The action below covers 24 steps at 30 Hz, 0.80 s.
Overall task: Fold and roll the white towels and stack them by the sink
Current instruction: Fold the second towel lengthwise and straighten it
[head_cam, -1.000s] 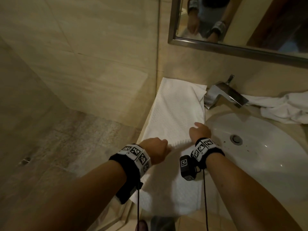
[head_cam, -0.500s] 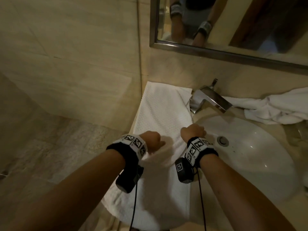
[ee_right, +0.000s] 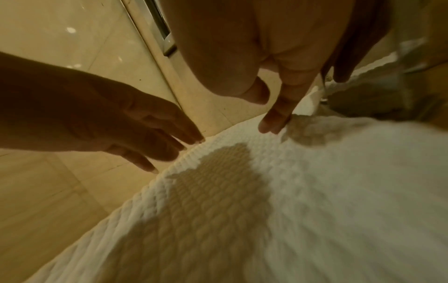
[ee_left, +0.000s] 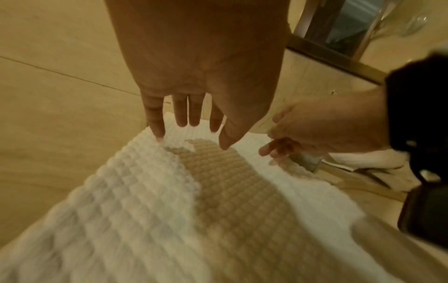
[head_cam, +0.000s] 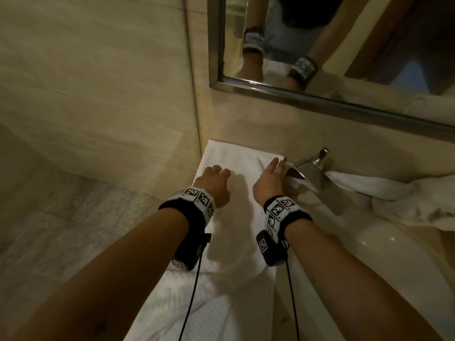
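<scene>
Beige stone walls corner a narrow surface (head_cam: 317, 313) where the white towel (head_cam: 231, 168) lies lengthwise beside the sink (head_cam: 384, 244). Both grips are spread and hold nothing: the left hand (head_cam: 214, 183) reaches its far edge, the right hand (head_cam: 269, 179) its far corner by the faucet (head_cam: 312, 173). The corner could snag there, or the overhanging near end slide floorward.

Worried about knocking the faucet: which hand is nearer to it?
Right. The right hand lies at the towel's far right corner, right beside the faucet. The left hand is over the towel's left edge, farther away.
</scene>
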Each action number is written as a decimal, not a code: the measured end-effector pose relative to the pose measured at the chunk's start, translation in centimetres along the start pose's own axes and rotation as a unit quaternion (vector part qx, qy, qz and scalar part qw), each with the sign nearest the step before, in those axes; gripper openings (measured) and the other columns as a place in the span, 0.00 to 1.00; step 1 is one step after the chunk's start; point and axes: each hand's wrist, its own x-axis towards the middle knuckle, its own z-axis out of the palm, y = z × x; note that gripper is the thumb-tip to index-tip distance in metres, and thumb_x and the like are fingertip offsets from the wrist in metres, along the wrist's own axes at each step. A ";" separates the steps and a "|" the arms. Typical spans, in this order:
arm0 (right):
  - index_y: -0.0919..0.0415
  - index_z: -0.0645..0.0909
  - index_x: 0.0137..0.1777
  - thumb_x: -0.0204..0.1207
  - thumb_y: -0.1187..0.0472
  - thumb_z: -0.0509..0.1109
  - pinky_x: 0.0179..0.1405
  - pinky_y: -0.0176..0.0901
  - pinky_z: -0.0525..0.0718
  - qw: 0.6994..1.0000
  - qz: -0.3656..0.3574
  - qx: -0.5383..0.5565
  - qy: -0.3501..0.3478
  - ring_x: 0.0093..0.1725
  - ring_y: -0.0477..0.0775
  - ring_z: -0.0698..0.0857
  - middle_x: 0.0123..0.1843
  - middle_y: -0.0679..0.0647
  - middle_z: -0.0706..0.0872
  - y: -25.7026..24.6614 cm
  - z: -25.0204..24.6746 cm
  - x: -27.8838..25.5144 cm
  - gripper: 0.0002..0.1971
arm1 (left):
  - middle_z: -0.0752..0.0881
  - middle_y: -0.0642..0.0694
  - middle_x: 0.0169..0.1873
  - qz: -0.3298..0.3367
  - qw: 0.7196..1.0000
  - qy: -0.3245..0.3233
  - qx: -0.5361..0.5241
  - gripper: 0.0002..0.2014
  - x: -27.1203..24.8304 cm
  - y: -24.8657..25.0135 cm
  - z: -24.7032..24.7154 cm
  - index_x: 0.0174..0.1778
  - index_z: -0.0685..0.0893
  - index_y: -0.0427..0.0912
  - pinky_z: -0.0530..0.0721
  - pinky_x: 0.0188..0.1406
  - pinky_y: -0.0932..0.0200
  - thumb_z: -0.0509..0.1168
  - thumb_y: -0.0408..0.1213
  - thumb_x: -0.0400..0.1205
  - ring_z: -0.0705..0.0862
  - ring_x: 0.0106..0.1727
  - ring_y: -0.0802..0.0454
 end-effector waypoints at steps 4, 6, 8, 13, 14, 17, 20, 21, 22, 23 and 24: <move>0.72 0.52 0.81 0.80 0.70 0.61 0.73 0.54 0.67 0.998 0.038 0.053 0.011 0.77 0.73 0.63 0.79 0.75 0.58 -0.5 -0.6 3.2 0.32 | 0.45 0.47 0.84 0.000 0.998 -0.040 0.042 0.38 2.4 -1.0 0.4 0.83 0.51 0.51 0.61 0.79 0.44 0.65 0.42 0.80 0.45 0.84 0.47; 0.75 0.61 0.77 0.80 0.68 0.62 0.71 0.58 0.69 0.999 0.033 -0.001 -0.011 0.76 0.71 0.66 0.77 0.74 0.63 -0.4 -0.6 4.4 0.27 | 0.42 0.44 0.84 -0.010 0.996 -0.068 0.053 0.39 3.4 -1.8 0.8 0.83 0.48 0.52 0.59 0.80 0.43 0.64 0.45 0.81 0.43 0.84 0.45; 0.74 0.66 0.74 0.79 0.66 0.63 0.69 0.56 0.72 0.998 0.034 -0.037 -0.024 0.74 0.69 0.69 0.75 0.71 0.67 -0.5 -0.5 5.1 0.25 | 0.40 0.41 0.84 -0.021 0.993 -0.084 0.076 0.39 3.9 -2.1 1.0 0.84 0.44 0.51 0.56 0.79 0.40 0.60 0.50 0.82 0.41 0.84 0.42; 0.77 0.65 0.74 0.82 0.64 0.60 0.67 0.54 0.74 0.992 0.048 -0.113 0.003 0.73 0.67 0.72 0.74 0.70 0.71 -0.8 -0.6 7.0 0.24 | 0.36 0.38 0.83 -0.027 0.990 -0.091 0.106 0.37 6.1 -2.2 0.3 0.84 0.40 0.49 0.37 0.76 0.29 0.52 0.52 0.84 0.36 0.83 0.42; 0.80 0.62 0.73 0.83 0.65 0.59 0.63 0.53 0.76 0.990 0.073 -0.116 0.022 0.70 0.66 0.76 0.71 0.71 0.74 -1.0 -0.9 7.4 0.24 | 0.35 0.38 0.82 -0.030 0.990 -0.099 0.099 0.36 6.5 -2.4 0.2 0.84 0.39 0.48 0.37 0.76 0.29 0.51 0.51 0.85 0.35 0.83 0.42; 0.83 0.63 0.69 0.85 0.67 0.55 0.52 0.49 0.80 0.988 0.091 -0.116 0.056 0.60 0.64 0.85 0.62 0.68 0.83 -1.6 -1.2 8.9 0.19 | 0.33 0.37 0.82 -0.017 0.991 -0.109 0.073 0.34 7.6 -3.0 -0.1 0.84 0.38 0.44 0.41 0.78 0.33 0.49 0.45 0.86 0.34 0.83 0.40; 0.81 0.65 0.68 0.85 0.69 0.55 0.50 0.50 0.81 0.989 0.103 -0.084 0.071 0.58 0.65 0.86 0.61 0.68 0.84 -1.8 -0.7 9.3 0.17 | 0.31 0.36 0.81 -0.007 0.993 -0.113 0.040 0.32 8.6 -3.4 -0.3 0.83 0.37 0.41 0.46 0.81 0.39 0.47 0.38 0.87 0.32 0.82 0.39; 0.80 0.65 0.69 0.85 0.69 0.54 0.50 0.50 0.81 0.989 0.106 -0.066 0.078 0.59 0.66 0.85 0.62 0.69 0.83 -1.7 -0.6 9.0 0.17 | 0.31 0.36 0.81 -0.007 0.993 -0.113 0.036 0.32 8.8 -3.4 -0.3 0.83 0.37 0.40 0.46 0.81 0.40 0.47 0.37 0.87 0.31 0.82 0.39; 0.79 0.64 0.71 0.85 0.68 0.55 0.52 0.51 0.80 0.991 0.102 -0.050 0.074 0.61 0.67 0.83 0.64 0.69 0.81 -1.5 -0.4 8.6 0.18 | 0.31 0.36 0.81 -0.007 0.993 -0.112 0.039 0.32 9.0 -3.4 -0.2 0.83 0.37 0.39 0.46 0.82 0.40 0.46 0.37 0.87 0.31 0.82 0.38; 0.77 0.63 0.73 0.83 0.68 0.57 0.55 0.52 0.79 0.993 0.093 -0.037 0.063 0.64 0.68 0.81 0.68 0.70 0.77 -1.5 -0.3 8.2 0.21 | 0.31 0.35 0.81 -0.006 0.993 -0.107 0.045 0.32 9.1 -3.5 -0.1 0.83 0.37 0.38 0.46 0.82 0.40 0.46 0.37 0.87 0.31 0.82 0.38; 0.76 0.61 0.74 0.82 0.67 0.59 0.58 0.53 0.78 0.994 0.087 -0.022 0.054 0.66 0.69 0.78 0.71 0.71 0.72 -1.5 0.0 7.9 0.23 | 0.32 0.34 0.81 -0.003 0.993 -0.104 0.050 0.31 9.1 -3.5 0.0 0.83 0.37 0.38 0.46 0.82 0.40 0.46 0.37 0.87 0.31 0.82 0.37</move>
